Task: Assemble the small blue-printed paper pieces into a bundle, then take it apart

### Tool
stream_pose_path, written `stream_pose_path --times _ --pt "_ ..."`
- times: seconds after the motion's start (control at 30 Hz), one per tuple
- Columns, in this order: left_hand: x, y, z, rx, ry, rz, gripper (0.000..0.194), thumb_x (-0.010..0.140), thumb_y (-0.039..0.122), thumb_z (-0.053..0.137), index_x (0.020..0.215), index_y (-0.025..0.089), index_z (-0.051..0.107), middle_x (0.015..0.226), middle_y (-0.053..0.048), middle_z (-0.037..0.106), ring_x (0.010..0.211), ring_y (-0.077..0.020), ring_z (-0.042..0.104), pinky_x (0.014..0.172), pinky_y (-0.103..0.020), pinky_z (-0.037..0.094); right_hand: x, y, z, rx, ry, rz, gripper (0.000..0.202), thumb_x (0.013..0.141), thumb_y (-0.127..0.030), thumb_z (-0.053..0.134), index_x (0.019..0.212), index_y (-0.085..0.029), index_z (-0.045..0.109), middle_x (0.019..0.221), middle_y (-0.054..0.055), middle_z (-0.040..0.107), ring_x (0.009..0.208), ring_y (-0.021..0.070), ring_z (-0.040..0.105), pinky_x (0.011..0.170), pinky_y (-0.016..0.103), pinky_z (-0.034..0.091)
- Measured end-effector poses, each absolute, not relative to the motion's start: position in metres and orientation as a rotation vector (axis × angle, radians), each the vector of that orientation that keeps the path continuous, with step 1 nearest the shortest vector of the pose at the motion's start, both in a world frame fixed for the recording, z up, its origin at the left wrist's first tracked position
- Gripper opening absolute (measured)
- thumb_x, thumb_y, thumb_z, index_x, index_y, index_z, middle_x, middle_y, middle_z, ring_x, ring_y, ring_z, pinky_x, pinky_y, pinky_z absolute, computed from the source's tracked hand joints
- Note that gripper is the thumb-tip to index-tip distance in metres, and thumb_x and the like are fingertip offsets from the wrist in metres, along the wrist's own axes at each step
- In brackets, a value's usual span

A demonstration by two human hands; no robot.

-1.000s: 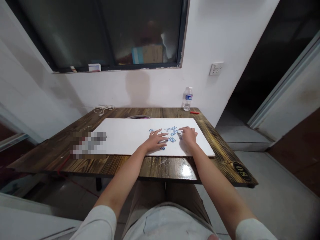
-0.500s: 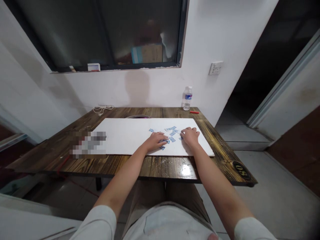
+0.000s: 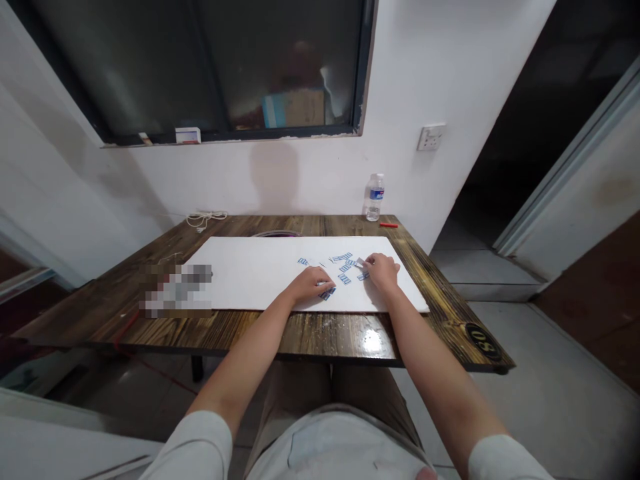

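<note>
Several small blue-and-white pieces (image 3: 345,279) lie scattered over the right half of a white board (image 3: 250,273). My left hand (image 3: 312,285) rests low on the board, its fingers pinched on a blue-marked piece (image 3: 326,293) near the front edge. Farther right, my right hand (image 3: 382,271) pinches a small pale piece (image 3: 359,263) between thumb and fingertips. Just under that hand lies another blue piece (image 3: 363,276). One more piece (image 3: 303,261) sits behind my left hand.
Beneath the board is a dark wooden table (image 3: 320,333). At its back stand a clear bottle (image 3: 373,198) and a red pen-like item (image 3: 389,225); a white cable (image 3: 206,217) lies back left. A blurred patch (image 3: 177,291) covers the board's left end.
My left hand's fingers have drawn together over the pieces near the front. My right hand's fingers have closed, and a pale piece now shows in them.
</note>
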State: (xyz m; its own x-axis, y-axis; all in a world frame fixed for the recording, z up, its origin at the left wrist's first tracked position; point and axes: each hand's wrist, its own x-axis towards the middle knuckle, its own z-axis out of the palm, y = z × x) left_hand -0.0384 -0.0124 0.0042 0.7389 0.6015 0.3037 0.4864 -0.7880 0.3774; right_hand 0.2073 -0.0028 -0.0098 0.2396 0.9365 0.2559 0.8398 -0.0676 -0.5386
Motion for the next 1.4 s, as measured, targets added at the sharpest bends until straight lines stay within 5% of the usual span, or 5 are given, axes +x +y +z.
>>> stream_pose_path --times 0.17,0.53,0.8,1.03,1.4 --pt "-0.038 -0.013 0.004 2.668 0.884 0.634 0.032 0.093 0.042 0.050 0.089 0.020 0.074 0.092 -0.006 0.073 0.093 -0.0188 0.061 0.087 -0.031 0.043 0.214 0.006 -0.015 -1.923 -1.509 0.285 0.018 0.084 -0.031 0.058 0.083 -0.022 0.073 0.089 0.006 0.072 0.092 0.0242 0.054 0.080 0.034 0.030" --pt "-0.039 -0.010 0.001 2.696 0.886 0.640 0.031 0.093 0.040 0.050 0.090 0.020 0.074 0.092 -0.006 0.073 0.093 -0.0190 0.061 0.087 -0.032 0.043 0.223 0.010 -0.015 -1.880 -1.329 0.329 0.022 0.088 -0.033 0.055 0.094 -0.023 0.073 0.106 0.007 0.070 0.097 0.0229 0.058 0.081 0.033 0.035" --pt "-0.039 -0.011 0.002 2.685 0.917 0.647 0.031 0.093 0.040 0.050 0.090 0.020 0.074 0.094 -0.007 0.073 0.095 -0.0195 0.061 0.089 -0.033 0.043 0.236 0.004 -0.011 -2.122 -1.320 0.100 0.026 0.090 -0.036 0.054 0.094 -0.019 0.074 0.108 0.014 0.065 0.106 0.0328 0.049 0.087 0.043 0.032" --pt "-0.038 -0.012 0.002 2.682 0.912 0.643 0.030 0.093 0.040 0.050 0.090 0.021 0.074 0.094 -0.007 0.073 0.094 -0.0201 0.062 0.089 -0.034 0.043 0.243 0.007 -0.019 -2.114 -1.465 0.179 0.038 0.069 -0.053 0.076 0.086 -0.019 0.074 0.104 0.017 0.059 0.106 0.0369 0.045 0.087 0.048 0.033" --pt "-0.039 -0.011 0.001 2.677 0.946 0.617 0.031 0.093 0.041 0.051 0.091 0.021 0.074 0.096 -0.006 0.073 0.097 -0.0197 0.061 0.091 -0.033 0.043 0.249 0.009 -0.023 -2.227 -1.481 0.195 0.013 0.069 -0.034 0.077 0.075 -0.022 0.075 0.098 0.014 0.066 0.107 0.0352 0.048 0.086 0.045 0.036"
